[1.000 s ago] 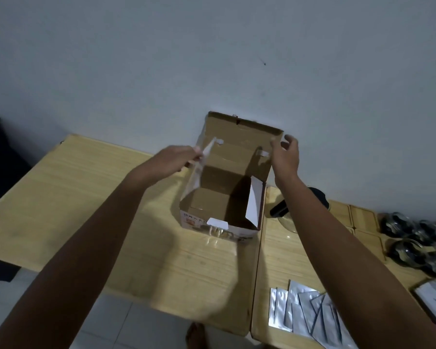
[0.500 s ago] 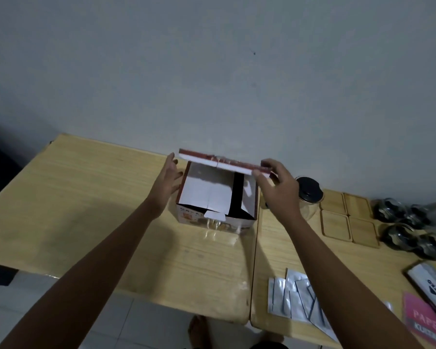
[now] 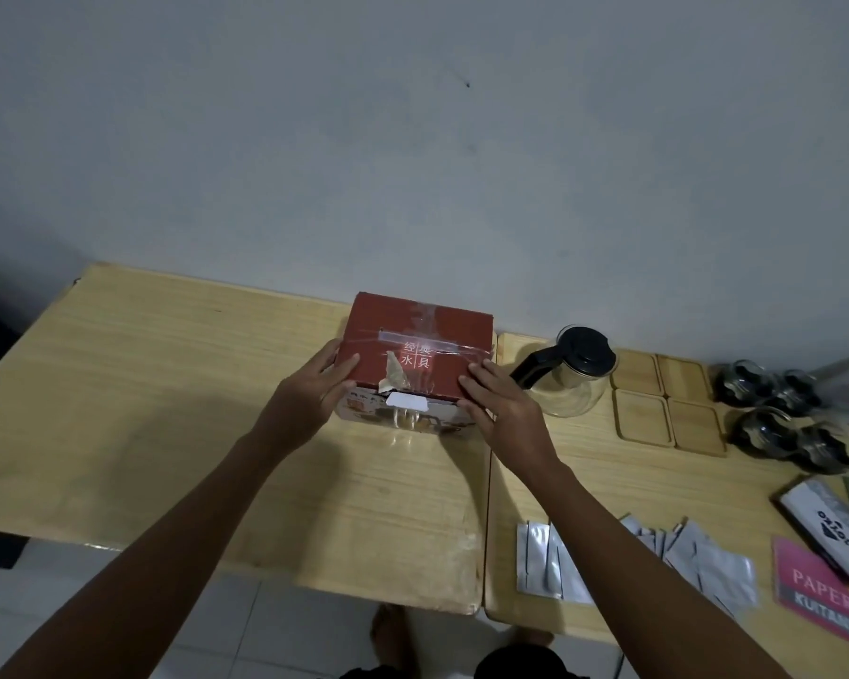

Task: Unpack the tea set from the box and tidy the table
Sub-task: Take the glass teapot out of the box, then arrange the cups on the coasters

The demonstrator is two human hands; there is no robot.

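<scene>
A red cardboard box (image 3: 420,330) with its lid down and torn tape across the top stands on the left wooden table (image 3: 167,384), close to the wall. My left hand (image 3: 314,394) presses on the lid's front left corner. My right hand (image 3: 501,409) rests on the front right corner, fingers spread over the edge. To the right, on the second table, stand a glass teapot (image 3: 572,372) with a black lid and handle, several square wooden coasters (image 3: 667,401) and several glass cups (image 3: 785,414).
Silver foil sachets (image 3: 697,561) lie near the right table's front edge. A pink booklet (image 3: 824,595) and a grey-and-white packet (image 3: 829,526) sit at the far right. A narrow gap separates the two tables. My feet show on the tiled floor below.
The box stood open with both hands holding its flaps; the side flaps were folded in, the lid came down, and both hands now press on the closed lid.
</scene>
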